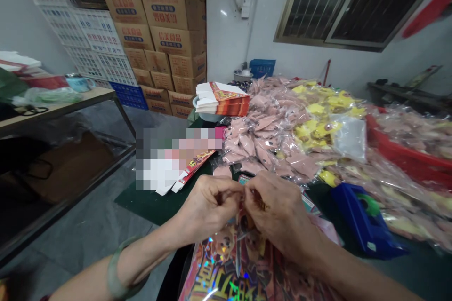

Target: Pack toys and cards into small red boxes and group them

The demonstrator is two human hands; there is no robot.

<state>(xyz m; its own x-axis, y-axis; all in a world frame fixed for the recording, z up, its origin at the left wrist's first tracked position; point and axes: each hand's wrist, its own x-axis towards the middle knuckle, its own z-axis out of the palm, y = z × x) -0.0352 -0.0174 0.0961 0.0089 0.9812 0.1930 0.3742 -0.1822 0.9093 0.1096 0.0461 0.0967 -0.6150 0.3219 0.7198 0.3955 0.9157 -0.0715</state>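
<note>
My left hand (219, 202) and my right hand (278, 211) meet in front of me, both closed in a pinch with fingertips almost touching. Between and below them is a shiny printed bag (226, 273) with large yellow characters and rainbow glints. Its upper end runs up to my fingers, which seem to grip it; the exact pinch point is hidden. A pale green bangle circles my left wrist. Just beyond my hands lies a heap of clear-wrapped pink pieces (261, 127), with wrapped yellow pieces (314, 122) among them.
To the right stands a blue tape dispenser (367, 225), near a red basin (416, 160) of wrapped pieces. Stacked red-and-white printed cartons (222, 99) sit at the back; others (190, 169) lie left, partly pixelated. Cardboard boxes (165, 14) line the wall. A side table (99, 94) stands left.
</note>
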